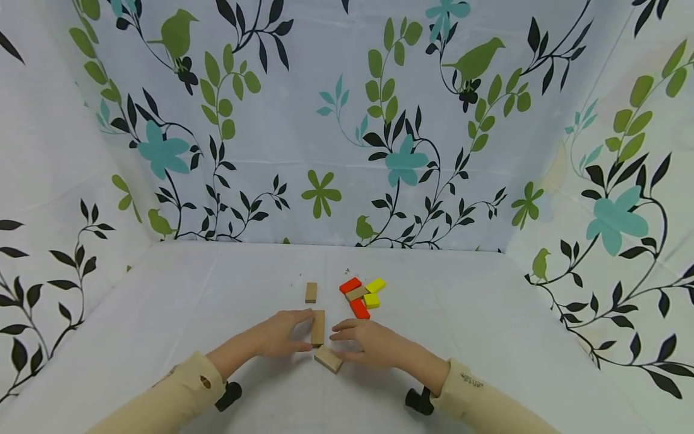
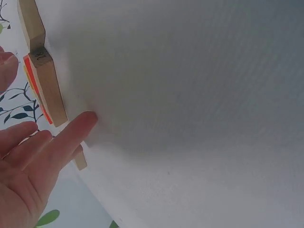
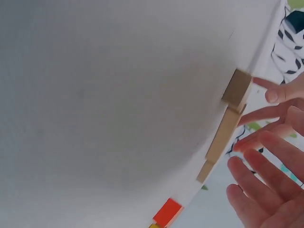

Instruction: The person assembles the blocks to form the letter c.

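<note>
A long plain wooden block [image 1: 318,328] lies between the two hands, lengthwise away from the person. My left hand [image 1: 276,334] is at its left side, forefinger and thumb spread towards its far and near ends, fingers extended in the left wrist view. Just in front, a second wooden block [image 1: 328,359] sits at an angle against the near end. My right hand [image 1: 371,343] is close to the right of both blocks, with loosely bent, spread fingers [image 3: 254,178] and nothing in its grasp. A smaller-looking wooden block [image 1: 311,293] stands apart beyond the long one.
To the back right is a loose cluster: a red block [image 1: 350,285], another red block [image 1: 359,309], a yellow block [image 1: 375,285], another yellow block [image 1: 371,301] and a plain wooden block [image 1: 355,293]. A patterned curtain [image 1: 347,150] hangs behind the white table [image 1: 217,283].
</note>
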The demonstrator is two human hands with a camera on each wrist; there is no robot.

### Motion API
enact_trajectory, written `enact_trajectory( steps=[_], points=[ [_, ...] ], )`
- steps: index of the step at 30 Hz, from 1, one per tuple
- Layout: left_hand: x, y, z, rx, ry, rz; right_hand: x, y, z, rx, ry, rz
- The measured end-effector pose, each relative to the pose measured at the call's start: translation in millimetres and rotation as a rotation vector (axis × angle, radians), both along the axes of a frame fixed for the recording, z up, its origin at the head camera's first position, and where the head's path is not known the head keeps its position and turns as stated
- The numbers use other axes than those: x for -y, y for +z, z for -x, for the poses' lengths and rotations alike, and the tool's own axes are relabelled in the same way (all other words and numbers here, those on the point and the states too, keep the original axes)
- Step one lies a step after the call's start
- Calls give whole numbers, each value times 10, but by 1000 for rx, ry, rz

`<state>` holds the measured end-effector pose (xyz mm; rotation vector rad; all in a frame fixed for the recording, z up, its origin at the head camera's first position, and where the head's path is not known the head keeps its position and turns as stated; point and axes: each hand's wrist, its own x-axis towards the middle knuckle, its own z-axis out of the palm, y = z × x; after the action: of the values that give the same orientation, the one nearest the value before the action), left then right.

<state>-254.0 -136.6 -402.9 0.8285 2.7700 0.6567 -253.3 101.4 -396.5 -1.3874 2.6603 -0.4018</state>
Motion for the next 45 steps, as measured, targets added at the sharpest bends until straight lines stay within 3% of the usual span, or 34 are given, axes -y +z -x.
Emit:
enact_trajectory(
  steps=[10, 17, 22, 29, 38, 45],
  points=[
    [-18, -16, 63, -6, 76, 13, -61, -52, 367, -51, -151, 85],
    [-44, -21, 117, -20, 63, 40, -77, -156, 708, -45, -217, 151],
    [-56, 3, 119, -50, 37, 37, -75, -196, 868, -20, -294, 164],
    [-82, -18, 147, -111, 47, -17, -63, -216, 958, 66, -383, 157],
    [-165, -64, 145, -217, 237, 50, -46, -226, 1012, 39, -389, 76],
    [-203, -89, 153, -196, 222, 32, -28, -230, 1060, 6, -375, -28]
  ],
)
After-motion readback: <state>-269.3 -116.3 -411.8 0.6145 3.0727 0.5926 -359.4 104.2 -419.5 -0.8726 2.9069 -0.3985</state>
